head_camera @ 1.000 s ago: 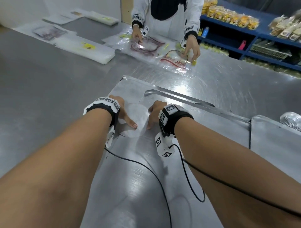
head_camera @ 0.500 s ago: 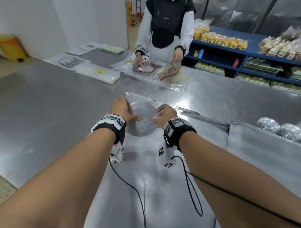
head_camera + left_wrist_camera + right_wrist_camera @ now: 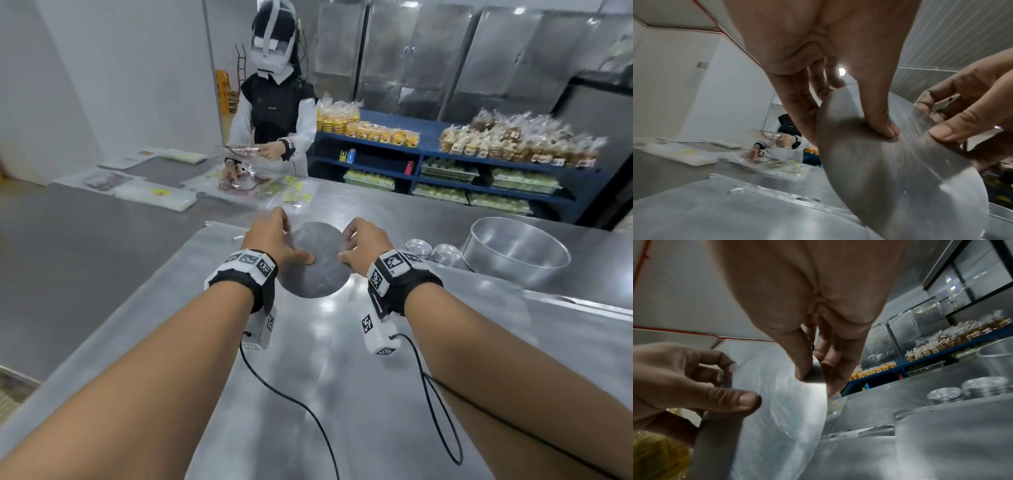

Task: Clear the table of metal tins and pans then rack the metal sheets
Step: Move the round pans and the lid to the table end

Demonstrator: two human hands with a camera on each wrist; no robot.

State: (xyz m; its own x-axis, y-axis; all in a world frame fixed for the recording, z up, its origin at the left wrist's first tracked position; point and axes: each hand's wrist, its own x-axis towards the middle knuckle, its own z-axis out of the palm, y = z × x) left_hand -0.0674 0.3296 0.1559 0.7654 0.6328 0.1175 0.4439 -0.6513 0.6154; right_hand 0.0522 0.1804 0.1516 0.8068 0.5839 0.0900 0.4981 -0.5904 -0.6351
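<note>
Both hands, left hand (image 3: 270,240) and right hand (image 3: 364,243), pinch the round metal disc (image 3: 313,263) between curled fingers (image 3: 879,120).

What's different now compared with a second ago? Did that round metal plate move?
Yes. A second ago the round metal disc lay flat on the metal sheet under both hands. Now the left hand and right hand pinch its edges and have lifted it clear, tilted. The sheet stayed in place; the other person still handles bags.
</note>
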